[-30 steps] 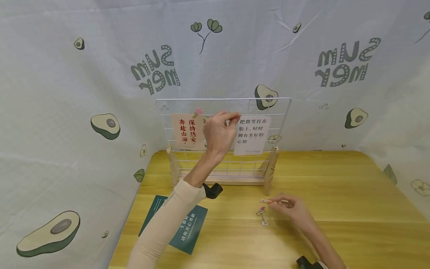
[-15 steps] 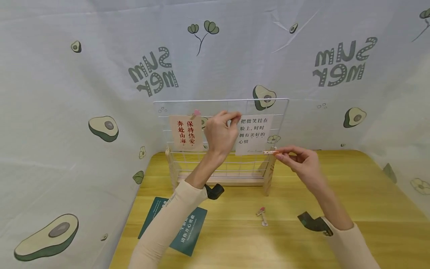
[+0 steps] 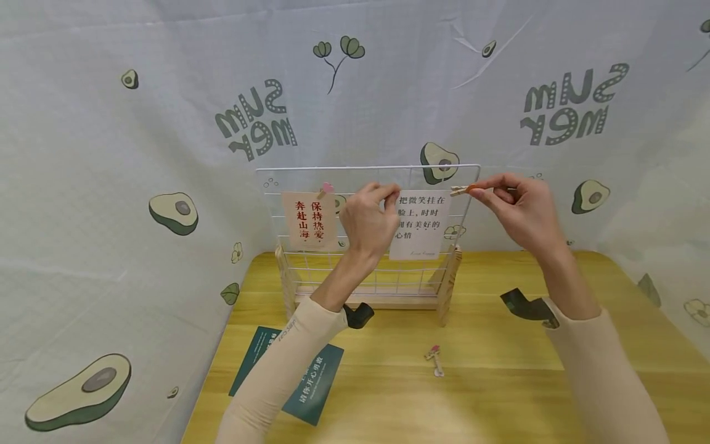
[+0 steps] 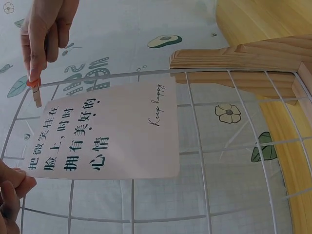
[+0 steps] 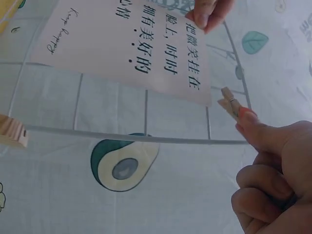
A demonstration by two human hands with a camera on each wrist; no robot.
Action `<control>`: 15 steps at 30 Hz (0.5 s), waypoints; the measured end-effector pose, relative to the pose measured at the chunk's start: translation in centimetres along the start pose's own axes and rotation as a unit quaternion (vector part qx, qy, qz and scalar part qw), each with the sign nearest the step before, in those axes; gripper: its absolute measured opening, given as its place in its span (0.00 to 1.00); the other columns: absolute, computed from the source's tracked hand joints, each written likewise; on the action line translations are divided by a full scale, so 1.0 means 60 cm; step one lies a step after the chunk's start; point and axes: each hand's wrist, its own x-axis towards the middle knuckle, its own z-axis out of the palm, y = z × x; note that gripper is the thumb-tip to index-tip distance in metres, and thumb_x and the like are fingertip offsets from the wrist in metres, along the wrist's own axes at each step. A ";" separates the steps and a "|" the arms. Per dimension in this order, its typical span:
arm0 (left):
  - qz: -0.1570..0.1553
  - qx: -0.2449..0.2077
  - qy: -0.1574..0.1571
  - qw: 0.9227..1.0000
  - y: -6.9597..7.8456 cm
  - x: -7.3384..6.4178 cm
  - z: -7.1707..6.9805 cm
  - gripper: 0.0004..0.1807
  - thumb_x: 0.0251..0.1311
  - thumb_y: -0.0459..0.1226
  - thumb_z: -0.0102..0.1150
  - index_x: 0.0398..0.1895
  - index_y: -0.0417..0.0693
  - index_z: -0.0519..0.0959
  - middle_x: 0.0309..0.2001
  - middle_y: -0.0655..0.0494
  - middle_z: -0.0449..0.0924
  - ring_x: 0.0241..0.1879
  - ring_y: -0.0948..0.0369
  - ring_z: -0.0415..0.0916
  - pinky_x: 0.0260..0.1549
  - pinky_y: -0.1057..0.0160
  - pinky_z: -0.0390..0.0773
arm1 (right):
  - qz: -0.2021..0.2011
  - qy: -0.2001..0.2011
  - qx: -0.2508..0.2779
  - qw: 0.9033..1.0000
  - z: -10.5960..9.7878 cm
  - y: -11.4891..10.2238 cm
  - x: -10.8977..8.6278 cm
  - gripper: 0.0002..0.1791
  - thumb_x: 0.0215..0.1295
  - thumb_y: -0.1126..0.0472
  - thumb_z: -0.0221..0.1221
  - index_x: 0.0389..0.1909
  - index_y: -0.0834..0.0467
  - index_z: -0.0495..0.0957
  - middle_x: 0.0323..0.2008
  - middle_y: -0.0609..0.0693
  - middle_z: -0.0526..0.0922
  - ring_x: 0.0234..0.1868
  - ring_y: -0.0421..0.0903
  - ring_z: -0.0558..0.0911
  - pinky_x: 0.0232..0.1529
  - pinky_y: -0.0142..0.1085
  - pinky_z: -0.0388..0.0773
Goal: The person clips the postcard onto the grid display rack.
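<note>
A white card (image 3: 423, 237) with black lettering lies against a white wire grid (image 3: 366, 168). My left hand (image 3: 366, 222) pinches the card's upper left corner between thumb and finger. To the right, my right hand (image 3: 521, 206) pinches a small wooden clothespin (image 5: 233, 103) with an orange part at the fingertips. The clothespin's tip stands beside the card's upper right corner, and the right wrist view shows a small gap between them. Further left on the grid hangs a pink card (image 3: 309, 222) with red lettering, under a clip with a pink heart-shaped top (image 3: 326, 187).
The grid stands in a wooden base (image 3: 388, 301) on the yellow wood-grain table (image 3: 383, 382). Dark green cards (image 3: 317, 385) lie front left, partly under my left forearm. Small decorated clothespins (image 3: 435, 360) lie in front of the base. A patterned cloth (image 3: 388, 105) hangs behind.
My right hand has picked up the clothespin from the table and raised it to the card's upper right corner. The left hand keeps its pinch; the card has shifted slightly.
</note>
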 end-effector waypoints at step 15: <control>0.030 0.050 0.029 0.998 0.000 -0.004 0.009 0.06 0.57 0.29 0.70 0.32 0.48 0.92 0.26 0.58 0.88 0.16 0.63 0.77 0.16 0.76 0.56 | -0.024 -0.083 -0.154 0.984 -0.005 -0.057 0.053 0.06 0.67 0.63 0.68 0.39 0.61 0.90 0.15 0.49 0.63 0.19 0.40 0.55 0.22 0.34 0.52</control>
